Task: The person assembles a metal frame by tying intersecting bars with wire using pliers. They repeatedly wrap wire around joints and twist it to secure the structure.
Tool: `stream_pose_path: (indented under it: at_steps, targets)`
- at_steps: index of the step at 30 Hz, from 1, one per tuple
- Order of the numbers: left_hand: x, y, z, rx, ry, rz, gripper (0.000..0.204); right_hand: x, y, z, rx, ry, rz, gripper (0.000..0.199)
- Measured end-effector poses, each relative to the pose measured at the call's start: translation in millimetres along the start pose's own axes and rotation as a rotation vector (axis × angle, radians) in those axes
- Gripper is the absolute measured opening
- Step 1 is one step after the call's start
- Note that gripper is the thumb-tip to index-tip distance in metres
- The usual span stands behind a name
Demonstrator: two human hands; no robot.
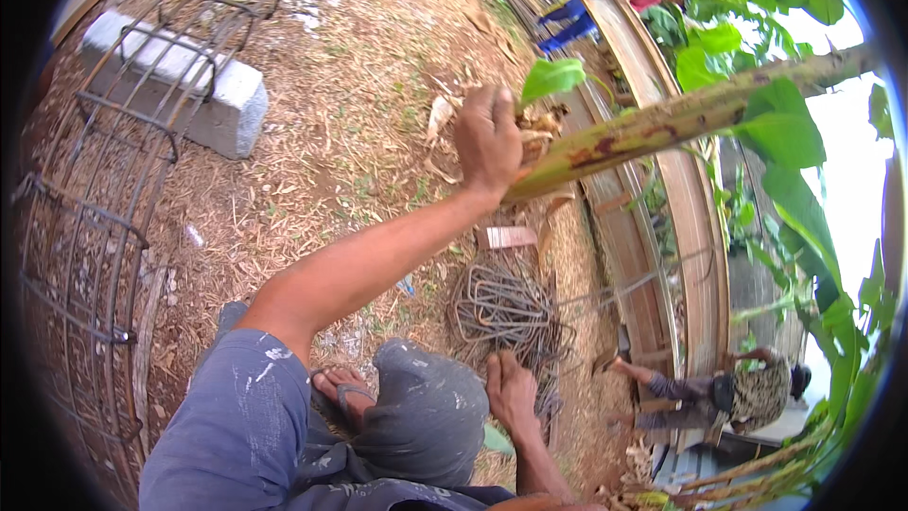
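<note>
Reaching over strawy ground, left hand touches stem; grip unclear, right hand likewise.

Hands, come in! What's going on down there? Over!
Left hand at the banana stem. Right hand beside the bent steel rods, grip unclear. Stem blocks part of the wooden boards. Over.

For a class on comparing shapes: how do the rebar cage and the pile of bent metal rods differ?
The rebar cage is a long, orderly open frame; the pile of bent metal rods is a compact, loose tangle. The cage runs along the picture's left side; the pile lies near the right hand. Both are made of thin metal rods.
</note>
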State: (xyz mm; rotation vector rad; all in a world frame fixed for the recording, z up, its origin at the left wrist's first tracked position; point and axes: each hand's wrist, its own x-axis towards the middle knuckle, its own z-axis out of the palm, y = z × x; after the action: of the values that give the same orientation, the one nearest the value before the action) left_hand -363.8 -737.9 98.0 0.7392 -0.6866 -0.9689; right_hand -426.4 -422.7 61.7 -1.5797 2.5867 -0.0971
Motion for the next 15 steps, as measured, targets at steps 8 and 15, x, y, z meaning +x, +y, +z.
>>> stream_pose_path:
  at_steps: [8, 15]
  targets:
    - [4.3, -36.3, -8.1, 0.054, 0.125, -0.683, 0.027, 25.2, 82.1, -62.2, 1.304, 0.147, 0.208, 0.034]
    - [29.7, -78.3, -7.4, 0.006, -0.075, -0.884, 0.017, 7.8, 19.5, -93.6, -0.134, -0.384, 0.028, 0.03]
